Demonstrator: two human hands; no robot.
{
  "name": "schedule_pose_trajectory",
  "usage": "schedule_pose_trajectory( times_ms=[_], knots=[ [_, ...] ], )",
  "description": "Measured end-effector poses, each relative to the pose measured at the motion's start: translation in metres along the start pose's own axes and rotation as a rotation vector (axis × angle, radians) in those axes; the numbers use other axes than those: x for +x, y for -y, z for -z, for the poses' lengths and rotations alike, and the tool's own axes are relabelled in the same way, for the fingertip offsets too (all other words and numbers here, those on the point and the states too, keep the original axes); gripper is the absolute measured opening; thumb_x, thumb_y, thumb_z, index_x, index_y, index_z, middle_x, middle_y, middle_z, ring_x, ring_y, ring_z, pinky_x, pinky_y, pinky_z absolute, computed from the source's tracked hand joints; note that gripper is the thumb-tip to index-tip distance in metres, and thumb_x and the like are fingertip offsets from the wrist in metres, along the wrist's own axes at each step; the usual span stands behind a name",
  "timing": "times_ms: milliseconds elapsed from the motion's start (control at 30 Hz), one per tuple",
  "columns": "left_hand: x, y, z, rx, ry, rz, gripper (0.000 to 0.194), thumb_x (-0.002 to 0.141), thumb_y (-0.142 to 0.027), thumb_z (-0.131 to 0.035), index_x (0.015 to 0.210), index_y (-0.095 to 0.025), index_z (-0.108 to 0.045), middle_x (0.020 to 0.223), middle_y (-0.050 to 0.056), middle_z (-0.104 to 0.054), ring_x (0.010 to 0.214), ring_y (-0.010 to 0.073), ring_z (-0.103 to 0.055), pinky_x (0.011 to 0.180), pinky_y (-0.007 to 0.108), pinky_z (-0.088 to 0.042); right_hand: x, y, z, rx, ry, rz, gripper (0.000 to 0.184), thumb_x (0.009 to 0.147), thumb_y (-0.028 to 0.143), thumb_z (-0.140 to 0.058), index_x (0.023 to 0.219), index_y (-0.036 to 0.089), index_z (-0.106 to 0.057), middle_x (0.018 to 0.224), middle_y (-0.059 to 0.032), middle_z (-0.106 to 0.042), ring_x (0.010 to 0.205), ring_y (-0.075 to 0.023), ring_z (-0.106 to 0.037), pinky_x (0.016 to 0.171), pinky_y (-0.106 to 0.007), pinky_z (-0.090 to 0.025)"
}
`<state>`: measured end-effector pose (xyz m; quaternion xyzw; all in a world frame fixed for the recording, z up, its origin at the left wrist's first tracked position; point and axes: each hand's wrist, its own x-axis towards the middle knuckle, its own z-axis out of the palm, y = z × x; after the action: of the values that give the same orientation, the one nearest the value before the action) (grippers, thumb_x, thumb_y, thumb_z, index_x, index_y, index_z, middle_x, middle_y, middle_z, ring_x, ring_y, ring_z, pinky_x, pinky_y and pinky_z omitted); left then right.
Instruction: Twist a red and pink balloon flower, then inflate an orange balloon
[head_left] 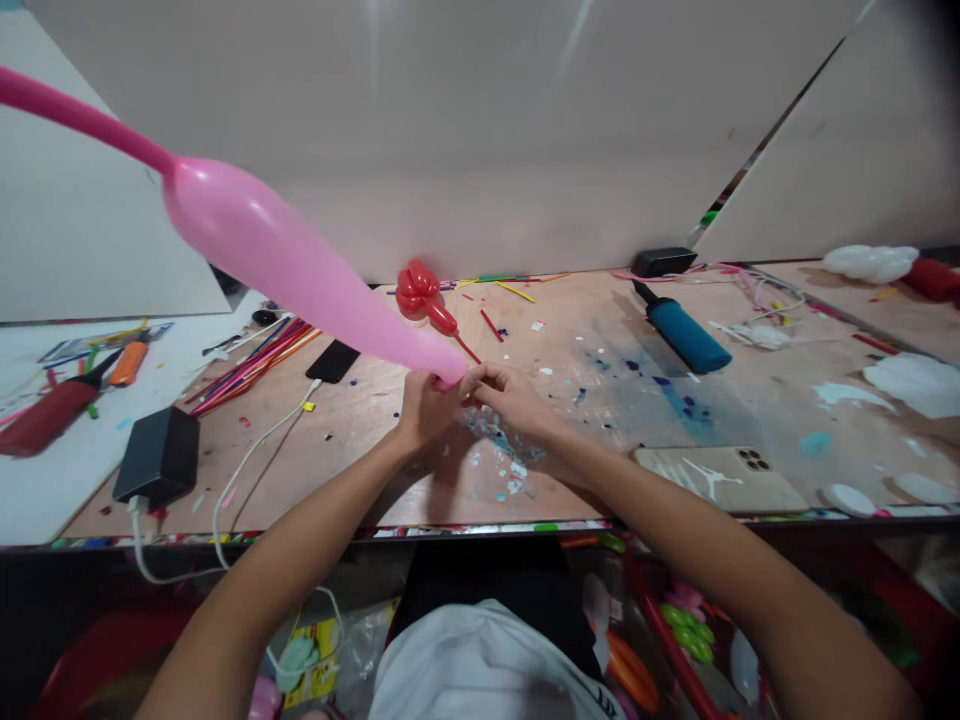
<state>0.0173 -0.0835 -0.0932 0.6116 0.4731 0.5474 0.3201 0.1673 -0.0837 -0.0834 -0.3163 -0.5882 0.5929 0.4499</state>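
Note:
A long pink balloon (pixel 300 260) slants from my hands up to the upper left. Its body is inflated, and a thin darker tail runs on past the left edge of the view. My left hand (pixel 427 405) is closed around the balloon's near end. Right beside it, the fingers of my right hand (pixel 510 395) pinch together at the tip of that same end. The fingertips hide the exact end of the balloon. Just beyond my hands lies a red twisted balloon (pixel 420 290) with a rounded, petal-like head and a thin tail.
A blue hand pump (pixel 686 335) lies at the right, near a phone in a case (pixel 720 478). Uninflated balloons (pixel 259 360), a black phone (pixel 333 361) and a dark charger block (pixel 157 455) with a white cable are at the left. A pale panel (pixel 480 130) stands behind.

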Motion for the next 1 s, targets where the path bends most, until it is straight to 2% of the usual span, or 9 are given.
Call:
schedule_pose_trajectory(
  times_ms=[67,133,233,367,500,633,800,900,1000],
  knots=[
    [0.004,-0.006,0.004,0.071,0.019,-0.038,0.041,0.074,-0.045,-0.074,0.054,-0.016,-0.052,0.052,-0.003,-0.042,0.054,0.0091,-0.039,0.050,0.025,-0.032,-0.001,0.008,0.005,-0.178,-0.011,0.092,0.022,0.077,0.040,-0.070,0.077,0.018,-0.065,0.077,-0.0010,-0.063,0.071,-0.0127,-0.058,0.072,-0.028,-0.048],
    [0.006,-0.012,0.008,0.074,0.102,-0.082,0.040,0.073,-0.043,-0.074,0.054,-0.016,-0.051,0.053,-0.003,-0.042,0.053,0.0084,-0.036,0.049,0.024,-0.030,-0.001,0.016,0.012,-0.305,-0.017,0.150,0.021,0.079,0.038,-0.068,0.076,0.017,-0.066,0.081,-0.0021,-0.063,0.075,-0.0132,-0.058,0.071,-0.027,-0.047],
    [0.007,-0.019,0.013,-0.013,0.227,-0.104,0.035,0.070,-0.042,-0.076,0.057,-0.017,-0.054,0.056,-0.001,-0.049,0.053,0.0096,-0.040,0.048,0.025,-0.034,-0.001,0.020,0.019,-0.349,0.044,0.115,0.022,0.078,0.038,-0.070,0.075,0.017,-0.064,0.083,-0.0021,-0.062,0.077,-0.0132,-0.057,0.068,-0.026,-0.046],
    [0.003,-0.023,0.012,-0.134,0.255,-0.036,0.036,0.072,-0.048,-0.075,0.064,-0.017,-0.060,0.061,0.002,-0.056,0.056,0.0122,-0.048,0.051,0.027,-0.042,-0.001,0.013,0.019,-0.057,0.198,-0.070,0.033,0.078,0.048,-0.073,0.084,0.017,-0.062,0.074,0.0011,-0.061,0.067,-0.0111,-0.056,0.066,-0.026,-0.048],
    [-0.002,-0.018,0.007,-0.194,0.201,0.081,0.042,0.073,-0.055,-0.073,0.067,-0.016,-0.061,0.061,0.002,-0.055,0.054,0.0119,-0.049,0.050,0.026,-0.041,-0.002,0.001,0.015,0.211,0.196,-0.228,0.044,0.067,0.052,-0.082,0.082,0.017,-0.062,0.076,-0.0004,-0.064,0.066,-0.0120,-0.059,0.066,-0.027,-0.051],
    [0.001,-0.004,0.012,0.028,0.209,-0.040,0.040,0.071,-0.051,-0.074,0.059,-0.016,-0.057,0.056,0.000,-0.051,0.054,0.0115,-0.045,0.050,0.026,-0.035,-0.005,0.005,0.013,0.196,0.210,-0.316,0.036,0.069,0.044,-0.082,0.079,0.016,-0.063,0.073,-0.0001,-0.062,0.066,-0.0121,-0.060,0.064,-0.026,-0.053],
    [0.008,0.005,0.021,0.240,0.288,-0.205,0.038,0.075,-0.053,-0.069,0.063,-0.018,-0.060,0.062,0.001,-0.056,0.059,0.0140,-0.047,0.061,0.030,-0.039,-0.006,0.014,0.017,0.004,0.261,-0.284,0.028,0.078,0.040,-0.075,0.083,0.016,-0.061,0.078,0.0006,-0.061,0.064,-0.0100,-0.059,0.053,-0.020,-0.051],
    [0.011,0.002,0.022,0.367,0.219,-0.256,0.038,0.077,-0.056,-0.066,0.073,-0.019,-0.064,0.070,0.004,-0.059,0.070,0.0197,-0.052,0.080,0.040,-0.044,-0.005,0.009,0.018,0.007,0.283,-0.304,0.028,0.081,0.041,-0.072,0.087,0.017,-0.058,0.071,0.0021,-0.060,0.056,-0.0089,-0.057,0.046,-0.019,-0.048],
    [0.012,-0.003,0.024,0.429,0.157,-0.319,0.044,0.076,-0.058,-0.065,0.093,-0.018,-0.064,0.093,0.010,-0.063,0.092,0.0273,-0.056,0.096,0.050,-0.040,-0.005,0.003,0.015,0.107,0.315,-0.372,0.030,0.081,0.043,-0.071,0.090,0.018,-0.056,0.057,0.0051,-0.056,0.044,-0.0084,-0.052,0.041,-0.019,-0.044]
  ],
)
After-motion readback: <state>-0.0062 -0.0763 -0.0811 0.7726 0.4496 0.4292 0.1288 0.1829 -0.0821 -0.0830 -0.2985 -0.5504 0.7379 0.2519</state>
